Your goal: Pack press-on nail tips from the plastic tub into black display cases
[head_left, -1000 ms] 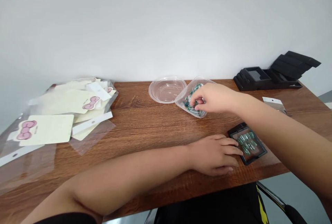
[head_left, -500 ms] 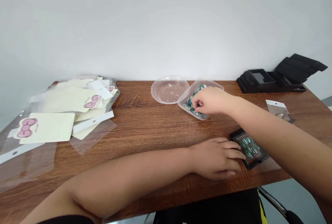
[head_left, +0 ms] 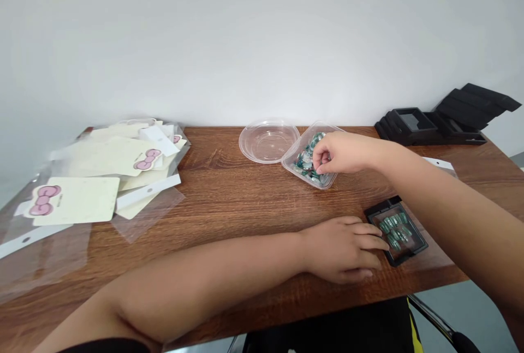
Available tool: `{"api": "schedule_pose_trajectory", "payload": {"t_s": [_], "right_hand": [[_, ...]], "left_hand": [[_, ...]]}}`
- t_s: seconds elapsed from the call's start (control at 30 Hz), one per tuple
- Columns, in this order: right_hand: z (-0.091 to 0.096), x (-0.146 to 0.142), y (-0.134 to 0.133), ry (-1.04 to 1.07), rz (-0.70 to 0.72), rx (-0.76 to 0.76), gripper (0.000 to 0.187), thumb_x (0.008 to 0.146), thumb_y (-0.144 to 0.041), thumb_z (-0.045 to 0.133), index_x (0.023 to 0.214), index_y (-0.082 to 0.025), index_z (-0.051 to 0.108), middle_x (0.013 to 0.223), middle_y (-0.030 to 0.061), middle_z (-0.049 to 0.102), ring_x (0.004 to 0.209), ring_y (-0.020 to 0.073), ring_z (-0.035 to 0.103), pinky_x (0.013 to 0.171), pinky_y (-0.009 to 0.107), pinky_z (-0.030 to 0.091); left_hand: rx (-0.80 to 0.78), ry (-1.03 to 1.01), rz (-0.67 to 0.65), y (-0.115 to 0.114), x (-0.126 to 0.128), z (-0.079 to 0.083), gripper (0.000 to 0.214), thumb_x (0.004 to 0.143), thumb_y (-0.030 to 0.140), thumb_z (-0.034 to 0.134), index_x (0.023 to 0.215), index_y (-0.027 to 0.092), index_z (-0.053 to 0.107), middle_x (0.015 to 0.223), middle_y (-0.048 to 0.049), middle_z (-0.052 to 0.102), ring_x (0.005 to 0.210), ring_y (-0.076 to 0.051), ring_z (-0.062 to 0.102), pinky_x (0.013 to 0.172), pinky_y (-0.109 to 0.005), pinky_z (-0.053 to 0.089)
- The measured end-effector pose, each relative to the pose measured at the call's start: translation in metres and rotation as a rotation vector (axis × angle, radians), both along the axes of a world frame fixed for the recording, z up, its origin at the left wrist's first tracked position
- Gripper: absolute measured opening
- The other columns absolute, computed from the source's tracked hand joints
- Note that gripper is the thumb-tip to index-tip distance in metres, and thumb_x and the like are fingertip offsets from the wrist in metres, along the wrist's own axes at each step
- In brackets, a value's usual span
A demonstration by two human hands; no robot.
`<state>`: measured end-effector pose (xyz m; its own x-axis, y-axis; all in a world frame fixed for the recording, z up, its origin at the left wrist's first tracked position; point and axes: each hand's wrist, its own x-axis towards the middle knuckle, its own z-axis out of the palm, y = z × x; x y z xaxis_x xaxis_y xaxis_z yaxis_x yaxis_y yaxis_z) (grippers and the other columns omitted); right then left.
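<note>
My right hand [head_left: 333, 152] is over the right side of a clear plastic tub [head_left: 290, 157], its thumb and fingers pressed together in a pinch. Whatever is between the fingertips is too small to make out. Loose green and clear press-on nails [head_left: 306, 157] fill the tub. My left hand [head_left: 344, 249] lies palm down on the table, fingers stretched out, with the fingertips at the left edge of a black case [head_left: 416, 252]. Inside that case are several green striped press-on nails [head_left: 395, 227] laid in rows.
A round clear lid [head_left: 268, 143] lies left of the tub. Black cases [head_left: 413, 124] are stacked at the back right. Cream cards with pink bows [head_left: 77, 200] in clear bags are piled at the left. A bag with a white strip [head_left: 440, 163] is partly behind my right forearm.
My right hand has shifted slightly right within the tub, uncovering more of the nails. My left hand and the black case stay in place.
</note>
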<state>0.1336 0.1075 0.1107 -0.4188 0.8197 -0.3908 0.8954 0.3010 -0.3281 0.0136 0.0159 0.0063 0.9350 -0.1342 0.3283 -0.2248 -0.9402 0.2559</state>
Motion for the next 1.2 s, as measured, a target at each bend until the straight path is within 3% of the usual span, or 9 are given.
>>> {"api": "schedule_pose_trajectory", "payload": {"t_s": [0.23,0.43,0.53,0.63,0.7,0.77,0.9,1.0,1.2], "right_hand": [[0.005,0.024,0.001,0.584,-0.096,-0.327,0.011,0.083,-0.030,0.069,0.086,-0.020,0.070,0.084,0.0021,0.075,0.076,0.0151,0.068,0.066,0.029,0.054],[-0.001,0.030,0.001,0.729,-0.148,-0.379,0.020,0.083,-0.036,0.071,0.092,-0.019,0.067,0.100,0.0055,0.077,0.076,0.0143,0.071,0.063,0.027,0.055],[-0.006,0.029,0.003,0.660,-0.182,-0.269,0.017,0.086,-0.034,0.067,0.094,-0.019,0.068,0.093,0.0044,0.076,0.074,0.0150,0.070,0.061,0.028,0.053],[-0.010,0.024,0.002,0.401,-0.223,0.021,0.013,0.087,-0.026,0.063,0.095,-0.018,0.070,0.090,0.0042,0.074,0.076,0.0159,0.067,0.065,0.030,0.051],[-0.011,0.018,-0.001,0.169,-0.173,0.239,0.017,0.086,-0.025,0.064,0.100,-0.019,0.073,0.098,0.0060,0.073,0.082,0.0188,0.066,0.070,0.033,0.048],[-0.009,0.011,-0.005,0.022,-0.047,0.360,0.022,0.085,-0.026,0.066,0.105,-0.021,0.075,0.108,0.0066,0.071,0.090,0.0214,0.064,0.073,0.035,0.046],[-0.007,-0.001,-0.008,-0.040,0.107,0.227,0.014,0.082,-0.024,0.070,0.092,-0.026,0.079,0.089,0.0012,0.071,0.077,0.0168,0.061,0.063,0.031,0.039],[-0.010,-0.005,-0.006,-0.132,0.091,0.116,0.014,0.078,-0.021,0.072,0.088,-0.028,0.080,0.076,-0.0010,0.069,0.067,0.0150,0.057,0.057,0.030,0.034],[-0.019,-0.007,-0.003,-0.204,0.070,0.109,0.022,0.077,-0.022,0.072,0.097,-0.026,0.081,0.080,0.0011,0.073,0.066,0.0152,0.058,0.057,0.030,0.034]], "left_hand": [[-0.015,-0.019,0.006,0.000,0.000,-0.002,0.023,0.100,0.036,0.056,0.104,0.023,0.074,0.141,-0.0007,0.063,0.135,-0.023,0.051,0.107,-0.037,0.045],[-0.028,-0.029,0.009,-0.001,0.000,-0.004,0.023,0.101,0.036,0.055,0.103,0.022,0.073,0.140,-0.0006,0.063,0.135,-0.023,0.052,0.106,-0.038,0.045],[-0.018,-0.010,0.008,0.000,-0.001,-0.003,0.024,0.102,0.036,0.053,0.105,0.022,0.073,0.141,0.0001,0.063,0.136,-0.023,0.051,0.107,-0.037,0.044],[-0.003,0.012,0.006,0.000,0.000,-0.002,0.025,0.102,0.037,0.052,0.107,0.023,0.073,0.143,0.0008,0.062,0.136,-0.023,0.050,0.107,-0.037,0.044],[0.003,0.027,0.006,0.000,0.000,-0.001,0.026,0.102,0.038,0.052,0.108,0.023,0.072,0.144,0.0012,0.061,0.137,-0.022,0.050,0.107,-0.038,0.044],[0.009,0.041,0.006,0.000,0.000,-0.001,0.027,0.103,0.038,0.050,0.110,0.023,0.072,0.145,0.0016,0.060,0.138,-0.022,0.048,0.108,-0.037,0.043],[0.003,0.050,0.001,0.000,0.000,-0.001,0.029,0.103,0.038,0.048,0.112,0.022,0.072,0.148,0.0013,0.057,0.139,-0.022,0.047,0.111,-0.037,0.041],[-0.004,0.041,-0.004,0.001,0.000,-0.002,0.029,0.103,0.036,0.049,0.112,0.021,0.072,0.147,0.0004,0.058,0.138,-0.023,0.048,0.110,-0.039,0.043],[-0.002,0.046,-0.005,0.001,0.001,0.000,0.028,0.102,0.036,0.051,0.113,0.021,0.072,0.146,-0.0002,0.059,0.138,-0.023,0.049,0.109,-0.039,0.043]]}}
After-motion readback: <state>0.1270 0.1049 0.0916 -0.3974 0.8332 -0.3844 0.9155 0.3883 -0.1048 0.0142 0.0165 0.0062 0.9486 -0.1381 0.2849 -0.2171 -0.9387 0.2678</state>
